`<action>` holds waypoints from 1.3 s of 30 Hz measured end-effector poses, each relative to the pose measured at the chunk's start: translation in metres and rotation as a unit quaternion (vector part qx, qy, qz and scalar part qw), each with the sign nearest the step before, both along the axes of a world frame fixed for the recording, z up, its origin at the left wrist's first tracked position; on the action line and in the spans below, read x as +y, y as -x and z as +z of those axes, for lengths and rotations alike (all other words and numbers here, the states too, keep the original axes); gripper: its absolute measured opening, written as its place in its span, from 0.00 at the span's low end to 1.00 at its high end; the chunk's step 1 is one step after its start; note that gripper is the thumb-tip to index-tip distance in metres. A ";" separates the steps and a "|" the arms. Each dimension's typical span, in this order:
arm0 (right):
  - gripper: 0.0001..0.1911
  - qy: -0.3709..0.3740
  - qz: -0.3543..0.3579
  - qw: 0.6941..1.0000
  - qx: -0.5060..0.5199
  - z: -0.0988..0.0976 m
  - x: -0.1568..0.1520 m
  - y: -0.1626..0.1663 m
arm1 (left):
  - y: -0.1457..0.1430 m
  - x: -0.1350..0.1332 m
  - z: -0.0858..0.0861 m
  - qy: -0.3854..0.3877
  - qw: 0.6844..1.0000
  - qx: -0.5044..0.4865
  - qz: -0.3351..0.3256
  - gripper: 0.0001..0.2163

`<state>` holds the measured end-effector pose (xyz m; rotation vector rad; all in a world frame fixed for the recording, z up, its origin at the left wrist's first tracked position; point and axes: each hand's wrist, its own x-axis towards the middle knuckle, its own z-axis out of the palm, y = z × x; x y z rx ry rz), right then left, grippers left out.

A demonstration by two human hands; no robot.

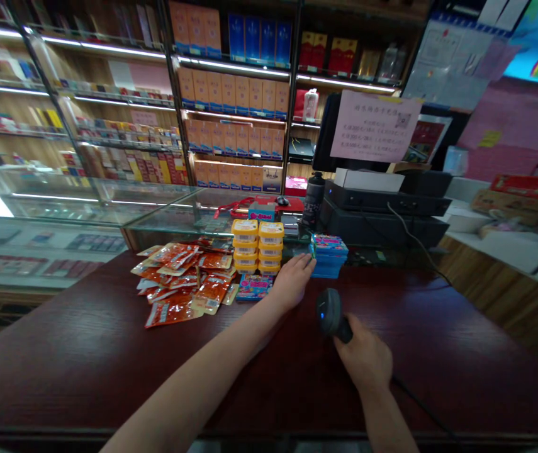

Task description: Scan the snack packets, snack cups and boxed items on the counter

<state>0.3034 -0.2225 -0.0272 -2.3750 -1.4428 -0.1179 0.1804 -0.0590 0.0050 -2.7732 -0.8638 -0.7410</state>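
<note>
My left hand (293,278) reaches across the counter, its stretched fingers touching the left side of a stack of blue packets (328,258); its thumb is hidden. In my right hand (367,355) is a black handheld barcode scanner (330,313) with a small blue light, held above the counter by its handle. Left of my left hand lies a flat blue and pink packet (254,287). Behind that packet, yellow-lidded plastic tubs (245,245) stand in two columns. A loose heap of shiny orange-red food pouches (179,277) lies farther left.
The dark wooden counter (84,365) meets a glass display case (174,214) at the back. A monitor with a paper notice (367,126) stands above black equipment (382,217) at the back right. The scanner's cable (422,402) trails toward the front edge. Stocked shelves (235,113) line the wall.
</note>
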 end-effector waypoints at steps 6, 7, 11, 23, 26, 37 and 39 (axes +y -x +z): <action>0.12 -0.010 0.011 1.000 0.023 0.000 0.001 -0.003 | -0.063 0.028 0.022 -0.029 0.999 0.037 0.004 0.22; 0.12 -0.013 0.012 1.000 0.024 0.000 0.002 -0.003 | -0.069 0.031 0.023 -0.029 0.999 0.040 0.010 0.21; 0.13 -0.015 0.011 1.000 0.024 -0.001 0.004 -0.005 | -0.076 0.036 0.029 -0.052 0.997 0.055 0.008 0.16; 0.12 -0.018 0.008 0.999 0.030 -0.001 0.003 -0.005 | -0.026 0.017 0.048 -0.090 0.994 0.064 -0.027 0.11; 0.13 -0.014 0.009 0.999 0.028 -0.001 0.001 -0.005 | 0.006 0.000 0.038 -0.068 0.998 -0.008 -0.002 0.09; 0.15 0.025 0.010 0.999 0.031 0.003 0.001 -0.001 | 0.059 -0.027 -0.045 0.466 0.562 -0.683 0.020 0.24; 0.17 0.021 0.020 0.998 0.062 0.004 0.002 -0.005 | 0.061 -0.028 -0.050 0.486 0.525 -0.699 0.021 0.25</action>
